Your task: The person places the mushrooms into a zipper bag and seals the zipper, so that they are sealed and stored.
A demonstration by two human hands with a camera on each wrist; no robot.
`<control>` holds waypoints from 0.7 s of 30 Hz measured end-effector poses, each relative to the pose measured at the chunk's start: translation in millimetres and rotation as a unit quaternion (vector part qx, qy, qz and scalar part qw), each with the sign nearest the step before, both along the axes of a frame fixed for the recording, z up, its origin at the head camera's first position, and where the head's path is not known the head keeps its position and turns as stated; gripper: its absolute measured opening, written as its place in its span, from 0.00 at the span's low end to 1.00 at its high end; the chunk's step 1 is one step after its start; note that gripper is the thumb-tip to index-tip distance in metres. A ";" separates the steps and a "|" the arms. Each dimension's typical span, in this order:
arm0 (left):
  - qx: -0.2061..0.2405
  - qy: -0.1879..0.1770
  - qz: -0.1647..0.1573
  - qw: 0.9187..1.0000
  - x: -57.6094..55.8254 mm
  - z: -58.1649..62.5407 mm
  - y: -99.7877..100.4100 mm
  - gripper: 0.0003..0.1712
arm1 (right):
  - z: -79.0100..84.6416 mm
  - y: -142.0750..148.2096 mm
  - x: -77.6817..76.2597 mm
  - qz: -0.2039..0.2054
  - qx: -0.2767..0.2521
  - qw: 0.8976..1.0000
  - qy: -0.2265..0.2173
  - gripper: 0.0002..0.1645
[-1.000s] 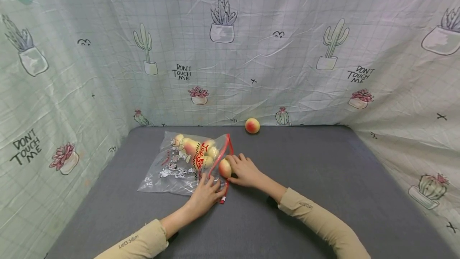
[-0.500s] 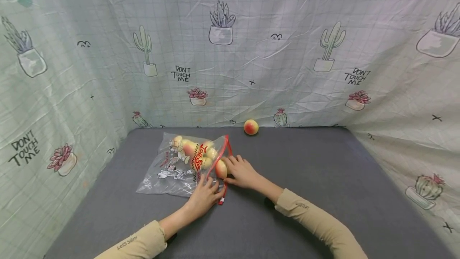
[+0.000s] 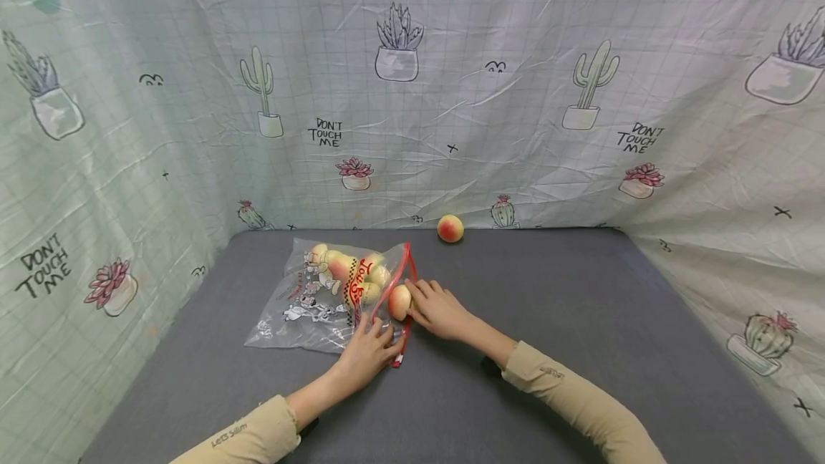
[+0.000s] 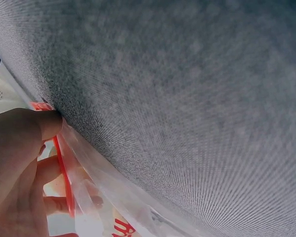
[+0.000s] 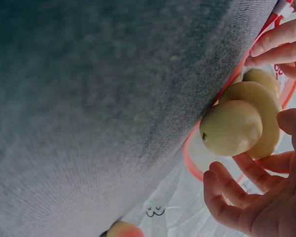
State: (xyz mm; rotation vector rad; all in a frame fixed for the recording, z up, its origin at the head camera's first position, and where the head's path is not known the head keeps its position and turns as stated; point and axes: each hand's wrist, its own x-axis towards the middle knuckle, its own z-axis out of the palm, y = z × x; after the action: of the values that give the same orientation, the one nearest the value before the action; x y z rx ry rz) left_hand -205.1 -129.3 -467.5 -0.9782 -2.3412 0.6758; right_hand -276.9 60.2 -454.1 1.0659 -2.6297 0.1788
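Observation:
A clear zip bag (image 3: 277, 328) with a red sealing strip and cartoon print lies on the table, holding several yellow-red peaches (image 3: 341, 266). My left hand (image 3: 366, 358) grips its near mouth edge; in the left wrist view the thumb (image 4: 49, 123) presses at the red strip (image 4: 61, 163). One peach (image 3: 399, 302) sits right at the bag's mouth. Just to its right is my right hand (image 3: 440, 312), fingertips at the fruit and fingers loosely spread. The right wrist view shows this peach (image 5: 231, 128) in front of others, with relaxed fingers (image 5: 234, 190) beside it.
A single peach (image 3: 450, 228) rests at the table's back edge, against a hanging cloth (image 3: 490, 120) printed with potted cacti. This cloth also closes off both sides of the dark grey table (image 3: 548, 292).
The peach by my right hand has moved left to the bag's mouth. My right fingers have loosened from around it and now lie on its right. My left hand keeps its place on the bag.

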 end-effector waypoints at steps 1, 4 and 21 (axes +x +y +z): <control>-0.001 0.000 0.000 1.000 0.1 0.1 0.0 0.18 | 0.1 0.5 0.0 -0.001 -0.002 1.000 0.001 0.31; -0.003 -0.001 0.002 1.000 0.4 0.4 -0.1 0.18 | 0.4 1.6 -0.2 -0.001 -0.015 1.000 -0.005 0.29; -0.010 0.004 0.010 1.000 1.6 0.4 0.5 0.19 | 3.6 14.2 1.8 0.056 -0.041 0.998 -0.004 0.25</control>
State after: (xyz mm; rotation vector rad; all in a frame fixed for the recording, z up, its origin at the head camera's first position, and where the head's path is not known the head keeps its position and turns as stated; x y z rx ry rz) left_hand -203.5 -128.8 -467.0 -0.9592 -2.3450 0.7110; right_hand -275.1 74.4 -450.5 1.1876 -2.5481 0.3128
